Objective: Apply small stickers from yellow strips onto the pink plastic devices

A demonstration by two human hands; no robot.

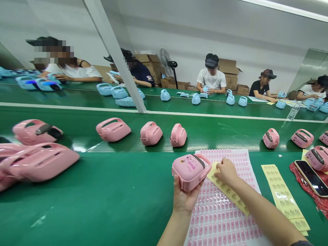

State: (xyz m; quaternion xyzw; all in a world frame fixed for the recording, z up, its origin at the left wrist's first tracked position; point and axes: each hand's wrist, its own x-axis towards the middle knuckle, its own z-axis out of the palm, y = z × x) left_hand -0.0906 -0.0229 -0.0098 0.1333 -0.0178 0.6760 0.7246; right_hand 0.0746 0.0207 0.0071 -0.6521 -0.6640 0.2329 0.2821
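My left hand [185, 198] is wrapped round the underside of a pink handled case [188, 171], holding it tilted above the table. Its top bears printed characters and lettering, with a dark strip near the handle. Just right of the case, my right hand [227, 171] has its fingers curled and pinched at the upper end of a yellow sticker strip [232, 195]. Whether a single sticker is between the fingertips is too small to tell. Under both lies a white sheet [205, 218] with rows of small pink oval stickers.
More yellow sticker strips [282, 194] lie at right, near a phone [312, 177] on red wrapping. Several pink cases [114, 130] stand along the green belt [217, 131]; others crowd the left [41, 162]. A post [115, 54] rises beyond. Co-workers [211, 78] handle blue cases across.
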